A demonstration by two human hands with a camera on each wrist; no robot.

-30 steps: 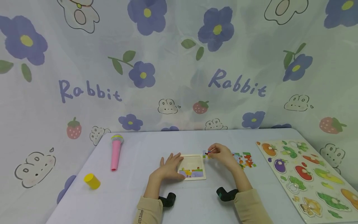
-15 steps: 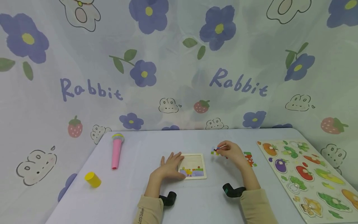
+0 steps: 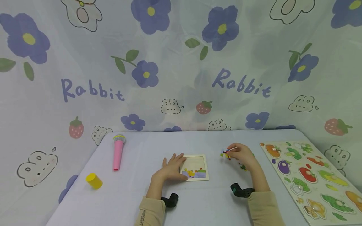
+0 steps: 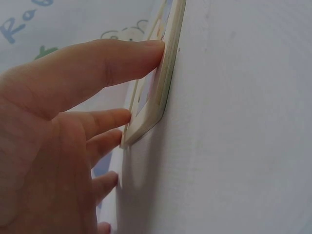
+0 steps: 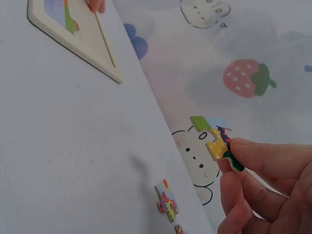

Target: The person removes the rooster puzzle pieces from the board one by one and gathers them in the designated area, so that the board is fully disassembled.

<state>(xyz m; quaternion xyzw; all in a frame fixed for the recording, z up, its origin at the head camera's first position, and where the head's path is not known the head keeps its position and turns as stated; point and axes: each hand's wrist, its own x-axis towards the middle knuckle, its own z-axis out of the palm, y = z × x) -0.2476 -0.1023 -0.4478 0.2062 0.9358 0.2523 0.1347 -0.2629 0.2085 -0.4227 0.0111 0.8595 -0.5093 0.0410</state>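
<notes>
Right hand [image 3: 242, 156] has moved rightward, pinching puzzle piece [image 5: 217, 146]; left hand [image 3: 171, 169], spread, touches frame [image 3: 207, 168].

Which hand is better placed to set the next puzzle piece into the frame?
Probably the right hand: it pinches a puzzle piece off the table. The left hand rests on the frame and holds no piece.

A play corner, it seems — white table [image 3: 127, 194], pink toy microphone [image 3: 117, 157] and vegetable puzzle board [image 3: 318, 189] before a rabbit-printed cloth [image 3: 181, 81] — in what building, I cannot tell.
</notes>
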